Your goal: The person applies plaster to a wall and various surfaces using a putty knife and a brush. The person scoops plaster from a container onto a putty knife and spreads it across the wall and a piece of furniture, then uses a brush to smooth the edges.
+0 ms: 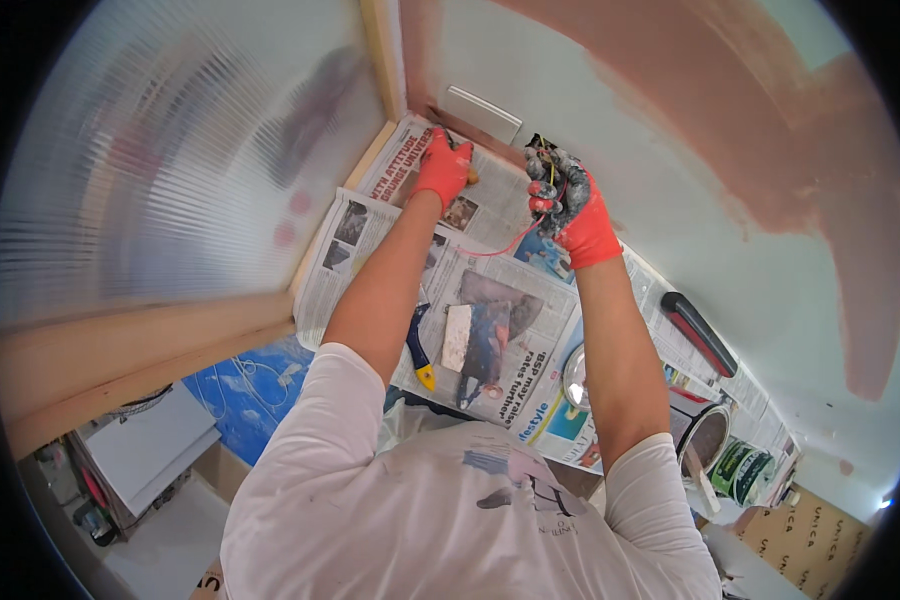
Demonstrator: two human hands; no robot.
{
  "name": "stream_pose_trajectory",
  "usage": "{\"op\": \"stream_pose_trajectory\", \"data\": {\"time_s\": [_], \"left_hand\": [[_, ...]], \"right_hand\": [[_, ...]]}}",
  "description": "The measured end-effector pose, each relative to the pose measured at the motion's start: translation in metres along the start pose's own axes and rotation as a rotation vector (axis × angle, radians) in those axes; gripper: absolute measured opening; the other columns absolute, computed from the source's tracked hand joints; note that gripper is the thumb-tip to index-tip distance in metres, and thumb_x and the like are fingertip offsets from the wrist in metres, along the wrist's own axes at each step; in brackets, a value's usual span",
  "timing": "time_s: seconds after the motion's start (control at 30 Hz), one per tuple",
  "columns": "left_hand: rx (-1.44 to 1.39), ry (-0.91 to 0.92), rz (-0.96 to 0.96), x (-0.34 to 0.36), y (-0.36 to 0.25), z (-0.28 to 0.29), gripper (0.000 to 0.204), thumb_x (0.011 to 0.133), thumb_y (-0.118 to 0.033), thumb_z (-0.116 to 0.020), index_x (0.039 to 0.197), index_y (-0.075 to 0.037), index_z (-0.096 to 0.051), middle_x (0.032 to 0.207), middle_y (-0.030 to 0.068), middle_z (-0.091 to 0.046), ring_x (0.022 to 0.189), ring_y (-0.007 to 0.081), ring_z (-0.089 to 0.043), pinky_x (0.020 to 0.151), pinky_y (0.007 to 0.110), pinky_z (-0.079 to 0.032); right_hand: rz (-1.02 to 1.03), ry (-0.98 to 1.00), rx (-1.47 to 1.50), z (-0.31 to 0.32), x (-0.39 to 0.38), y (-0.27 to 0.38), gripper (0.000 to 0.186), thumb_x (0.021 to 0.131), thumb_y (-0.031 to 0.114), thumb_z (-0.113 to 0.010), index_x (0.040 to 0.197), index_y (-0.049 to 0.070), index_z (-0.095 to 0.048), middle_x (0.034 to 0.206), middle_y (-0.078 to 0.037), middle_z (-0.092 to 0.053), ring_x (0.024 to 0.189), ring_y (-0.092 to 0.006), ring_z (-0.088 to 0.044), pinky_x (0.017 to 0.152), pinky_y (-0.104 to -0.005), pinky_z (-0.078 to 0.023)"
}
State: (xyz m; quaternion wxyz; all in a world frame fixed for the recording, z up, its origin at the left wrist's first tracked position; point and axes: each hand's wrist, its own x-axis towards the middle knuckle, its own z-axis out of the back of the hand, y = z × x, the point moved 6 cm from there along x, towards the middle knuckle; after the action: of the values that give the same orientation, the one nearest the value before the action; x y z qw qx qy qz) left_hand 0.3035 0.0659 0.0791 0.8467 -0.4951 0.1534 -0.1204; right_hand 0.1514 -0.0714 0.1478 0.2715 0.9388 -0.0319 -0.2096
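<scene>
Near the top centre of the frame, the left hand (444, 170), in a red glove, is extending over the newspaper sheets (320, 285), its back facing up and its fingers bending toward the paper. The left forearm (385, 285) is slanting up and to the right from the sleeve of a white shirt (410, 520), the elbow lying almost straight. A small tan object (472, 177) is showing just beside this hand's right edge; I cannot tell whether the left grip is grasping anything, since the hand is hiding its own underside. Farther right, the right hand (580, 205), in a red glove with a dark grey coating, is facing partly palm up beside the pale wall (660, 170), its fingers curling inward. The right forearm (620, 350) is standing nearly upright in the frame, leaning a little left. The right grip is clasping thin wires (553, 172) at the upper centre, a yellow one showing among the fingers, while a red wire (500, 251) is trailing below the hand and bowing left over the paper. Above and between the hands, a white rectangular plate (482, 110) is resting against the wall. Around the middle of the frame, a dark blue and yellow hand tool (421, 348) and a white-smeared flat piece (456, 338) are lying near each other.
</scene>
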Motion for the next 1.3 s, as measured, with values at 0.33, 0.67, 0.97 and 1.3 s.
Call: {"op": "stream_pose_trajectory", "data": {"time_s": [0.33,0.67,0.97,1.3], "left_hand": [[-0.038,0.155,-0.038,-0.043,-0.013,-0.056,0.063,0.088,-0.033,-0.063,0.134,0.003,-0.040,0.119,0.0305,-0.061,0.114,0.0444,-0.058,0.099,0.045,-0.045],[-0.057,0.272,-0.016,-0.067,-0.021,-0.090,0.081,0.094,-0.033,-0.061,0.150,0.010,-0.021,0.127,0.0272,-0.060,0.116,0.0303,-0.062,0.096,0.037,-0.047],[-0.603,0.229,-0.188,-0.079,-0.015,-0.132,0.065,0.088,-0.024,-0.063,0.138,0.007,-0.036,0.130,0.0253,-0.055,0.115,0.0383,-0.059,0.095,0.043,-0.047],[0.064,0.091,-0.335,-0.139,-0.029,-0.240,0.035,0.087,-0.021,-0.062,0.115,-0.002,-0.054,0.109,0.0181,-0.063,0.102,0.0364,-0.061,0.088,0.046,-0.047]], "right_hand": [[-0.021,0.021,-0.024,0.002,0.002,0.003,0.022,0.100,0.024,-0.049,0.105,0.004,-0.058,0.088,-0.011,-0.064,0.063,-0.0195,-0.057,0.048,-0.0265,-0.044],[-0.110,0.062,0.039,0.015,-0.001,0.019,0.030,0.101,0.019,-0.047,0.117,-0.004,-0.055,0.095,-0.012,-0.062,0.071,-0.0192,-0.053,0.054,-0.0280,-0.046],[-0.208,0.144,0.053,-0.008,0.000,0.015,0.024,0.101,0.017,-0.043,0.105,-0.002,-0.057,0.084,-0.012,-0.059,0.061,-0.0152,-0.050,0.053,-0.0283,-0.045],[-0.284,0.181,0.152,0.007,0.000,0.024,0.028,0.100,0.015,-0.040,0.114,-0.006,-0.051,0.087,-0.011,-0.054,0.068,-0.0160,-0.048,0.058,-0.0283,-0.044]]}}
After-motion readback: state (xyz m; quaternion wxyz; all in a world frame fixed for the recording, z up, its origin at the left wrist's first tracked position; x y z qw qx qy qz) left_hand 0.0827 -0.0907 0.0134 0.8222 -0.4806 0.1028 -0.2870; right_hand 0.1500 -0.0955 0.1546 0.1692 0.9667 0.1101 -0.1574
